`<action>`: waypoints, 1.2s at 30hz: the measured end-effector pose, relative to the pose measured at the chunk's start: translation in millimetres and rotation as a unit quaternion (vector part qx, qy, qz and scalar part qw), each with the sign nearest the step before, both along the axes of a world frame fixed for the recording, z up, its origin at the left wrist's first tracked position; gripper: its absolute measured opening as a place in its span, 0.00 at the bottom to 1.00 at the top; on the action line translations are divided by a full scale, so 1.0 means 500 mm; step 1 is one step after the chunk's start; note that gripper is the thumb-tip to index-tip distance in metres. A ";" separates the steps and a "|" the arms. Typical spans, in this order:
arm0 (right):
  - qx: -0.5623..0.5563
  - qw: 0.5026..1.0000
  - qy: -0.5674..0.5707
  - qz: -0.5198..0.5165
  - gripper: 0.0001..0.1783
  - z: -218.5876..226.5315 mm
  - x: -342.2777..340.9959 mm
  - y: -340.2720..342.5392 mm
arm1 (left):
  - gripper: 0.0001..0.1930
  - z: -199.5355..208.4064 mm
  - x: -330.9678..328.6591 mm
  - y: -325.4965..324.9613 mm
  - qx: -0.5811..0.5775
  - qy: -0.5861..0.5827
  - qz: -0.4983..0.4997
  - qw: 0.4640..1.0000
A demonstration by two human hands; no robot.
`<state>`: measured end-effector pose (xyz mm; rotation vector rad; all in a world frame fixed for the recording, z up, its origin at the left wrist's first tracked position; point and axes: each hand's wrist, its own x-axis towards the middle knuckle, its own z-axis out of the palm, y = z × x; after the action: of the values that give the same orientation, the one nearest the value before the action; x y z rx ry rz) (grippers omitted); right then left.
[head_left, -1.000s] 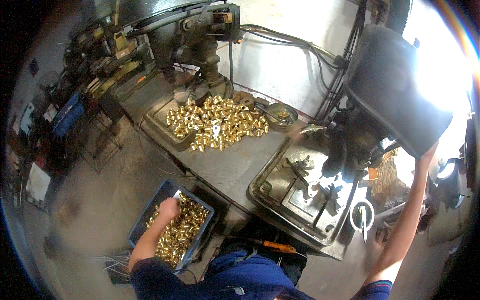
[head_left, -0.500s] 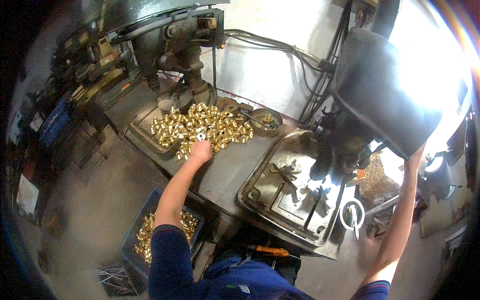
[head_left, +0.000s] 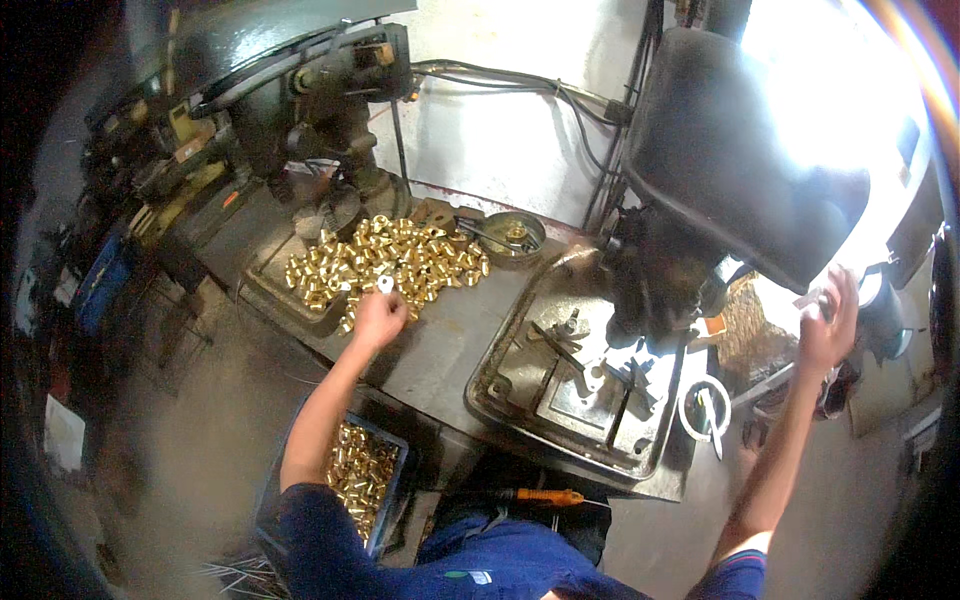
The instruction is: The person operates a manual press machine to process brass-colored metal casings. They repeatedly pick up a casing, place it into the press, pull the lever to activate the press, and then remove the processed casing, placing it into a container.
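At the front edge of a heap of brass fittings, my left hand pinches one brass fitting, whose round end shines pale. My right hand is raised at the far right, beside the dark housing of a drill press. Its fingers are curled, and what lies in them, if anything, I cannot make out. Below the press head, a metal fixture sits on the slotted machine table, washed by bright light.
A round metal dish stands behind the heap. Another drill press rises at the back left. A blue bin of brass pieces is below my left arm. A white ring and an orange-handled tool lie near the bench's front.
My view has shifted, so the bench appears farther left. The right hand, partly hidden behind the press housing before, now shows apart from it with curled fingers. The left hand remains at the heap.
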<state>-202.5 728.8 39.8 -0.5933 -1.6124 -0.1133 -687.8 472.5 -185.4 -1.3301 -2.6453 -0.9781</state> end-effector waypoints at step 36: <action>-0.550 0.597 0.111 0.574 0.29 -0.413 -0.109 -0.367 | 0.14 0.022 0.555 0.028 0.085 -0.731 -0.313 0.601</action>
<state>-257.2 545.3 -166.7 -0.2907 -1.3682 1.9753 -410.5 486.6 -174.6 -1.8246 -2.2438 -3.6077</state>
